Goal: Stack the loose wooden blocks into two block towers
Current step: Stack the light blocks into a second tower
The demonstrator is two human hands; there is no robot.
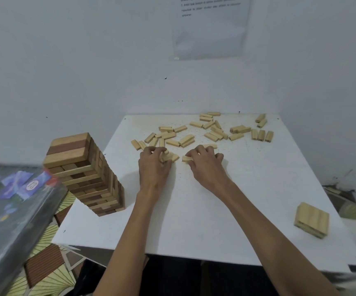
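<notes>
Clutches several blocks point(169, 157) in left grip point(154, 165), pinches one block point(186, 159) in right grip point(207, 165), mid-counter point(215, 210). Loose blocks point(194, 133) strewn along far edge; tall tower point(87, 174) at left edge, low stack point(311, 220) near right edge.

**Mid-gather, both sides busy**

The left hand point(154, 165) is gripping a cluster of pale blocks point(170, 157) on the white worktop point(204, 210). Just beside it, the right hand point(207, 163) is pinching a single block point(186, 159). More loose blocks point(213, 130) are lying scattered behind both. A tall tower point(85, 174) is standing at the worktop's left edge, and a low stack point(312, 220) is sitting near the right edge.
</notes>
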